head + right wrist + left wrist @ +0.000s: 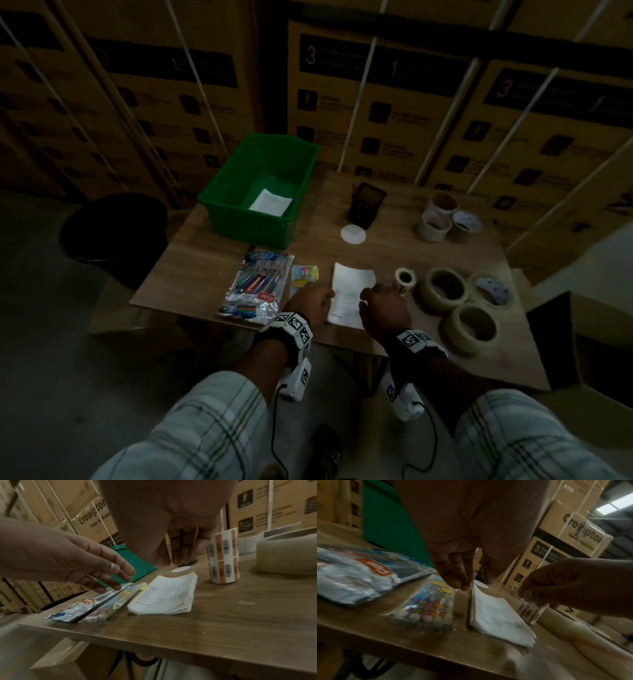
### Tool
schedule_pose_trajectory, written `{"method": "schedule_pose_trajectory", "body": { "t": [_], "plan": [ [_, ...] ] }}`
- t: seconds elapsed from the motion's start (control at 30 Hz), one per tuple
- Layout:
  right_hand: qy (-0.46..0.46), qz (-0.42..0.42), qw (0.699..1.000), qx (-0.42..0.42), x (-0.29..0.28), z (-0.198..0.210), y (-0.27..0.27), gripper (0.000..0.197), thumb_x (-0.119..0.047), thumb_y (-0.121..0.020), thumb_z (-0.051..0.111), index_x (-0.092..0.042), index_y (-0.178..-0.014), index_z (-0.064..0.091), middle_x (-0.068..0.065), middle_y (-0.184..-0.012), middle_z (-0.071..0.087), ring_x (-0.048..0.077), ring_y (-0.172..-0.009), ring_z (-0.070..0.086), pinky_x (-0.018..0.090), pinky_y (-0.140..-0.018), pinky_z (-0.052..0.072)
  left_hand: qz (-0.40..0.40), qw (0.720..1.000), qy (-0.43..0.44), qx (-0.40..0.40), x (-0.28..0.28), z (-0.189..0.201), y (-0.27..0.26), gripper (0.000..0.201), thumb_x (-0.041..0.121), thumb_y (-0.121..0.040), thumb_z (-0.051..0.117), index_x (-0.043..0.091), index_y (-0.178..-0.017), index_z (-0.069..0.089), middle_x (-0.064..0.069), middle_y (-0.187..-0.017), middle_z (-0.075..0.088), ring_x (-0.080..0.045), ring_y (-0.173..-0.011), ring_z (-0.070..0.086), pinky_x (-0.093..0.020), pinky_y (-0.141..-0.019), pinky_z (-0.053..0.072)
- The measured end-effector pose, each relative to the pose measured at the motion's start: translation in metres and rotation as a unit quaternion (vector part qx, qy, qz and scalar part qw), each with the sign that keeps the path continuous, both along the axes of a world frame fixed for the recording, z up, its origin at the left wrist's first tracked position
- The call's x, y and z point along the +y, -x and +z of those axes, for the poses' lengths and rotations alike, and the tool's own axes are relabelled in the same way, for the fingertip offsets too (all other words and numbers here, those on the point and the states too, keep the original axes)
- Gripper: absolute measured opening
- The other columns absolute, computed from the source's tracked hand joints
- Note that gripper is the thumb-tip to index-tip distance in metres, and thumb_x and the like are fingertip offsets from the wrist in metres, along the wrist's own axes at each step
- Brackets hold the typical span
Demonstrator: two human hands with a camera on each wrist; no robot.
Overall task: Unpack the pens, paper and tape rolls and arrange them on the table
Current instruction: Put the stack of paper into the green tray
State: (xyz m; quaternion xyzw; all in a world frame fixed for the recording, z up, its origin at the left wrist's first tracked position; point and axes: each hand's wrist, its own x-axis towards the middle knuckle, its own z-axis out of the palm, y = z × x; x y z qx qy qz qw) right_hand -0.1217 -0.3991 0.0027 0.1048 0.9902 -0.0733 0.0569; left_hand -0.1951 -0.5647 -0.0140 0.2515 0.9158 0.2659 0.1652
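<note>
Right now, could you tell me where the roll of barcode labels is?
In the head view the roll of barcode labels stands upright near the table's front edge, between the stack of paper on its left and the tape rolls on its right.

Stacked cartons [394,113] (strapped), wooden table [205,260], dim

Stacked brown cardboard boxes [376,102] are seen behind the wooden counter [212,267]. A round black bin [114,229] stands on the floor beside it.
</note>
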Motion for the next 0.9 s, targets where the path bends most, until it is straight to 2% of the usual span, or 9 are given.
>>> {"method": "schedule_pose_trajectory", "body": {
  "t": [0.07,0.17,0.33,0.47,0.6,0.67,0.8,0.9],
  "plan": [
    [0.026,-0.019,0.999,-0.018,0.006,-0.005,0.003,0.032,-0.031,-0.09,0.049,-0.015,-0.117,0.056,0.012,-0.119,0.056,0.03,-0.105,0.057,0.039,-0.083,0.051,-0.012,1.0,0.008,0.002,0.009,-0.008,0.003,0.033,0.019,-0.094,0.046,0.019,-0.123,0.062,-0.009,-0.134,0.049,-0.027,-0.118,0.053,-0.031,-0.102,0.042],
    [0.054,-0.032,0.997,-0.048,0.012,-0.013,0.011,0.038,-0.031,-0.092,0.048,-0.013,-0.126,0.048,0.014,-0.126,0.05,0.032,-0.109,0.054,0.04,-0.085,0.051,-0.056,0.996,0.066,-0.012,0.019,-0.015,0.01,0.033,0.026,-0.095,0.044,0.021,-0.124,0.06,-0.008,-0.135,0.046,-0.03,-0.119,0.052,-0.039,-0.103,0.043],
    [0.062,-0.044,0.994,-0.076,0.013,-0.03,0.018,0.04,-0.028,-0.092,0.046,-0.012,-0.129,0.041,0.018,-0.126,0.048,0.036,-0.109,0.053,0.043,-0.083,0.051,-0.126,0.974,0.19,0.012,0.027,-0.027,0.027,0.032,0.028,-0.097,0.042,0.012,-0.119,0.061,-0.012,-0.131,0.047,-0.032,-0.119,0.052,-0.039,-0.098,0.045],
    [0.09,-0.105,0.982,-0.125,0.01,-0.044,0.023,0.055,-0.029,-0.093,0.046,-0.011,-0.14,0.025,0.029,-0.134,0.038,0.042,-0.116,0.048,0.049,-0.092,0.049,-0.112,0.967,0.23,0.013,0.029,-0.031,0.025,0.032,0.031,-0.097,0.043,0.013,-0.116,0.062,-0.011,-0.133,0.043,-0.033,-0.117,0.051,-0.039,-0.094,0.044],
    [0.129,-0.114,0.98,-0.104,0.002,-0.042,0.029,0.07,-0.025,-0.093,0.046,-0.01,-0.149,0.007,0.028,-0.127,0.044,0.039,-0.11,0.052,0.043,-0.088,0.047,-0.098,0.967,0.234,0.017,0.033,-0.029,0.025,0.03,0.029,-0.097,0.044,0.01,-0.111,0.064,-0.013,-0.132,0.043,-0.036,-0.115,0.052,-0.044,-0.092,0.047],
    [0.12,-0.11,0.983,-0.088,0.002,-0.04,0.032,0.07,-0.018,-0.092,0.046,-0.005,-0.148,0.006,0.027,-0.126,0.044,0.037,-0.109,0.052,0.04,-0.088,0.046,-0.097,0.967,0.236,0.016,0.034,-0.027,0.026,0.031,0.029,-0.097,0.044,0.01,-0.112,0.064,-0.014,-0.131,0.043,-0.036,-0.115,0.051,-0.044,-0.092,0.048],
    [0.094,-0.105,0.989,-0.053,0.004,-0.04,0.035,0.067,-0.013,-0.085,0.047,0.002,-0.144,0.017,0.026,-0.127,0.044,0.036,-0.105,0.05,0.041,-0.089,0.045,-0.086,0.969,0.23,0.01,0.035,-0.027,0.026,0.03,0.027,-0.097,0.044,0.01,-0.112,0.063,-0.014,-0.131,0.044,-0.035,-0.115,0.052,-0.044,-0.093,0.048],
    [0.13,-0.136,0.98,-0.063,0.001,-0.038,0.033,0.072,-0.013,-0.085,0.049,0.002,-0.145,0.013,0.029,-0.131,0.039,0.04,-0.111,0.046,0.043,-0.099,0.039,-0.081,0.971,0.226,0.011,0.036,-0.029,0.025,0.031,0.028,-0.096,0.046,0.01,-0.114,0.064,-0.013,-0.134,0.042,-0.034,-0.116,0.053,-0.045,-0.094,0.049]
  ]
}}
